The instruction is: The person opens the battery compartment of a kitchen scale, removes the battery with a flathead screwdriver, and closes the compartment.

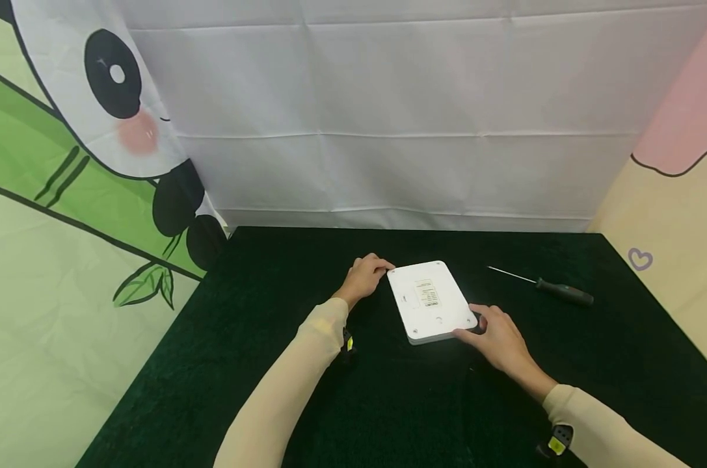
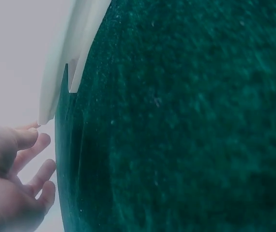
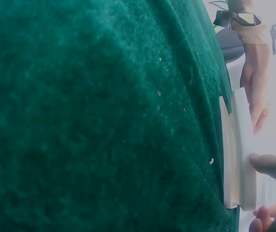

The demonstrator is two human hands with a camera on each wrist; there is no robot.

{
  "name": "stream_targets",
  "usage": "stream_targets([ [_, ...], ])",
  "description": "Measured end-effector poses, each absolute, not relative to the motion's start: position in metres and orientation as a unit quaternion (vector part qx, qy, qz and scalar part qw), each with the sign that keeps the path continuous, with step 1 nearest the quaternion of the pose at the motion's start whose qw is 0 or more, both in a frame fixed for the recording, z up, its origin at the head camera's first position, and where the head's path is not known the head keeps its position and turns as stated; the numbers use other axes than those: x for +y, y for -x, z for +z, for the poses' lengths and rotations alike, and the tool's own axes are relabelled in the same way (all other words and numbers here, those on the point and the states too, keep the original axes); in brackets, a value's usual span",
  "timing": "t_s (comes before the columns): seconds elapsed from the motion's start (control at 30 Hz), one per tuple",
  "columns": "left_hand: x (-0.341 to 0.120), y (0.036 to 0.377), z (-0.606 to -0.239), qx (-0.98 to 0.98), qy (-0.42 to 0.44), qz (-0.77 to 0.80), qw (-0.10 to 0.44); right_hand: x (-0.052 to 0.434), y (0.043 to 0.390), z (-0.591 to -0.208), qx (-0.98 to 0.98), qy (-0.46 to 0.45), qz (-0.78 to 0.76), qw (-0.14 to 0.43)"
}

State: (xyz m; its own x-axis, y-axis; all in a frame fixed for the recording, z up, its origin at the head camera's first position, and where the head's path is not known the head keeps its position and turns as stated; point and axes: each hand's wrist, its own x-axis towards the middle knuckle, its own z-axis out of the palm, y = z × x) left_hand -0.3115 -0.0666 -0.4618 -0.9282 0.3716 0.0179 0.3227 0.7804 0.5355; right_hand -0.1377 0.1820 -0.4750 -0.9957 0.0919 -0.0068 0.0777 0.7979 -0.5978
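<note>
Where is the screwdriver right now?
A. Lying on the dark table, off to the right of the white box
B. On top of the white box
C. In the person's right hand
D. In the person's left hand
A: the screwdriver lies alone on the table, while the left hand and right hand both touch the white box.

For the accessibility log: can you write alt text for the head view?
Two hands hold a flat white device, label side up, on a dark green table: the left hand at its far left corner, the right hand at its near right corner. A screwdriver lies apart to the right.
</note>
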Motion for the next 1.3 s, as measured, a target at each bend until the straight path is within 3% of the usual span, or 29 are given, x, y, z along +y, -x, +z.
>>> stream_targets([
  [0.47,-0.081,0.310,-0.454,0.941,-0.190,0.278,0.041,0.189,0.139,-0.472,-0.947,0.050,0.318,0.021],
  [0.93,-0.100,0.317,-0.452,0.908,-0.205,0.349,0.108,0.199,0.142,-0.467,-0.947,0.048,0.315,0.032],
  [1.3,-0.110,0.318,-0.453,0.905,-0.236,0.329,0.129,0.203,0.144,-0.466,-0.947,0.049,0.316,0.040],
])
